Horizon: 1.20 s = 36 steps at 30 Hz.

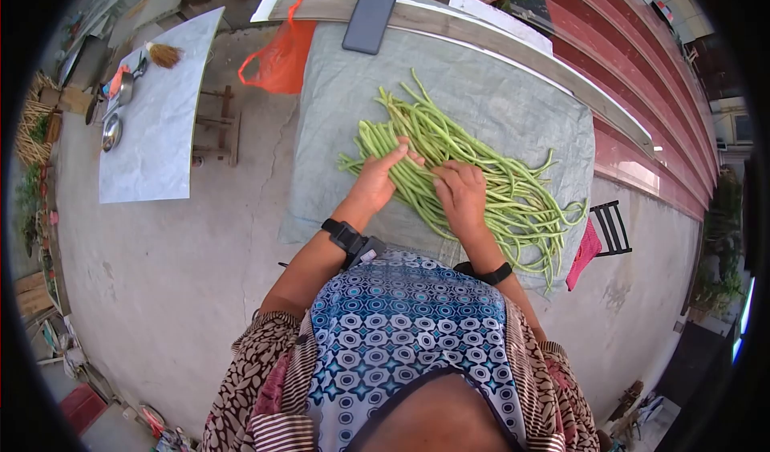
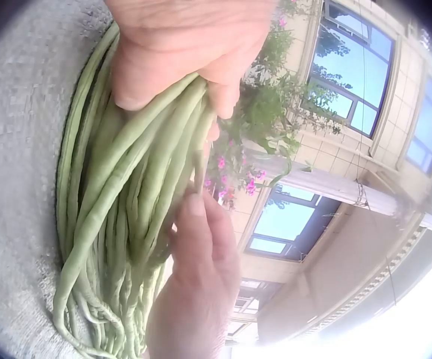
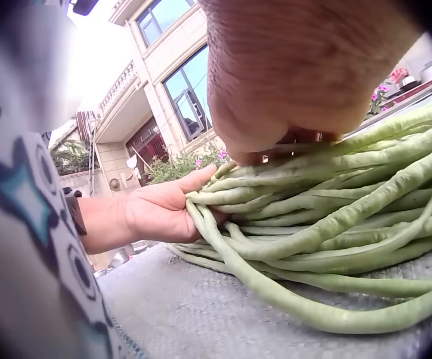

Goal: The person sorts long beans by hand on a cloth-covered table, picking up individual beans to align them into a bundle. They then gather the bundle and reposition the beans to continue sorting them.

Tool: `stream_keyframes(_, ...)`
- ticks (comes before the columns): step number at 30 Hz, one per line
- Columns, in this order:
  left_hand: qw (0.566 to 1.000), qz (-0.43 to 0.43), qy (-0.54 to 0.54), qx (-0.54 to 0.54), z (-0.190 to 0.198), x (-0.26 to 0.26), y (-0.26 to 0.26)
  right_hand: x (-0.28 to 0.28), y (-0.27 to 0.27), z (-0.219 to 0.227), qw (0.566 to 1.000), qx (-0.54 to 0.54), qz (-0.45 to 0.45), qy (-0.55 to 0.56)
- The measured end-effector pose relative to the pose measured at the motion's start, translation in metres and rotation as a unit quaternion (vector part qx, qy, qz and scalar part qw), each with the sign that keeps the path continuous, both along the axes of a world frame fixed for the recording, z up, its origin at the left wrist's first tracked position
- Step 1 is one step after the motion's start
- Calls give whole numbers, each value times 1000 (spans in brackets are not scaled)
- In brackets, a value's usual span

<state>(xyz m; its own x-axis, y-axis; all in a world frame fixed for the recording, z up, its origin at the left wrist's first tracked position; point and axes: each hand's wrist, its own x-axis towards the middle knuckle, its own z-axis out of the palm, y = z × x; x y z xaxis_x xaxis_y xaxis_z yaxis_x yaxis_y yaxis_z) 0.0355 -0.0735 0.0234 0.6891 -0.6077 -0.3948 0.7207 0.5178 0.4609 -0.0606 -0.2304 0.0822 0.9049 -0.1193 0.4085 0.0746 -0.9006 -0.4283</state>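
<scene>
A large heap of green long beans (image 1: 513, 199) lies across the grey woven sheet (image 1: 337, 75). My left hand (image 1: 375, 181) grips a bundle of them near one end, thumb over the top. In the left wrist view the bean ends (image 2: 145, 164) come out beneath the left hand (image 2: 186, 45) and curve downward. My right hand (image 1: 463, 199) is just to the right, over the same bundle, its thumb and fingers pinching a bean at the bundle's side. In the right wrist view the right hand (image 3: 305, 82) hides its own fingertips, while the left hand (image 3: 160, 213) cups the bean ends.
A phone (image 1: 370, 20) lies at the sheet's far edge, beside an orange plastic bag (image 1: 281, 59). To the left, a white table (image 1: 152, 147) bears a small broom (image 1: 164, 55) and a metal bowl (image 1: 112, 132). Red steps (image 1: 618, 75) rise at the right, near a black rack (image 1: 612, 227).
</scene>
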Motion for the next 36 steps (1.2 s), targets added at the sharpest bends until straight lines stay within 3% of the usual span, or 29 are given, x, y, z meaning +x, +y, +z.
stream_keyframes(1,1000,2,-2,-3,-1,0,-1,1,0,9,997,-59,4,-44)
stream_keyframes(4,999,26,28,-12,10,-2,-3,7,4,26,999,-19,-45,-1)
stream_keyframes(7,999,14,15,-48,1,-1,-1,24,22,41,975,188,-77,92)
stream_keyframes(10,999,8,17,-28,-1,0,0,48,33,26,965,241,-50,94)
stream_keyframes(13,999,-1,19,-32,2,-3,4,62,38,2,981,174,41,78)
stream_keyframes(17,1000,0,10,-18,3,-3,4,53,34,6,964,260,28,44)
stream_keyframes(20,1000,-9,-2,-14,-1,-1,1,59,15,-2,990,74,-102,-68)
stream_keyframes(23,1000,-13,15,-18,4,-1,0,57,-7,-22,986,15,-149,68)
stream_keyframes(26,1000,-15,13,-3,11,0,0,48,-14,-24,994,27,-88,62)
stream_keyframes(29,1000,-12,12,-6,11,0,0,33,-8,-14,983,164,-72,-28)
stream_keyframes(32,1000,-6,11,-20,5,0,0,15,-10,-23,994,104,-43,-6)
stream_keyframes(36,1000,-9,22,-10,-1,2,0,7,-9,-30,992,115,15,39)
